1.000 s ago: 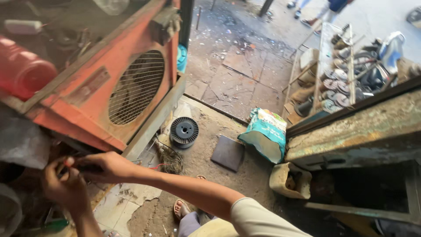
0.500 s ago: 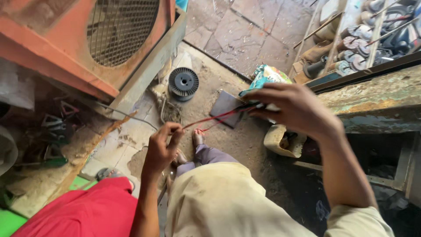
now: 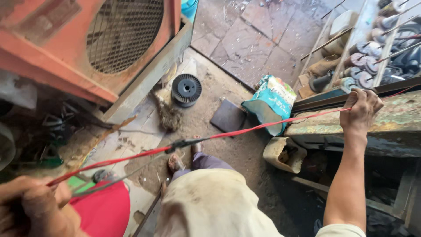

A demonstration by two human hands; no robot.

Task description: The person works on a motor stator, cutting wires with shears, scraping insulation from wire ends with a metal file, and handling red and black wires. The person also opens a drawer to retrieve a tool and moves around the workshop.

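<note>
Red wire (image 3: 280, 123) pulled taut between both hands, w/ a dark joint (image 3: 182, 143) approx. midway, just above the knee. Left hand (image 3: 33, 206) at lower left corner, closed in a fist around the near end; thin grey strand also running from there toward the joint. Right hand (image 3: 360, 110) raised far to the right, fingers curled and pinching the wire tight, just over the edge of the rusty green bench (image 3: 394, 120).

Possible problems, as judgement only:
- Joint looks like the weak point. Too much tension from both sides, and could slip open or snap there.
- Right of the right hand, wire continuing along bench edge; rubbing on that rough metal could cut the insulation.
- Sudden break = both hands flying apart; right one near the rack of spools (image 3: 370, 66) beyond it, left one near the red container (image 3: 103, 210) beside it.
- Below the wire, between the hands: black reel (image 3: 186, 89), teal bag (image 3: 272, 102). A slack end dropping could catch on them.
- Left grip partly out of view, so cannot tell how secure.
</note>
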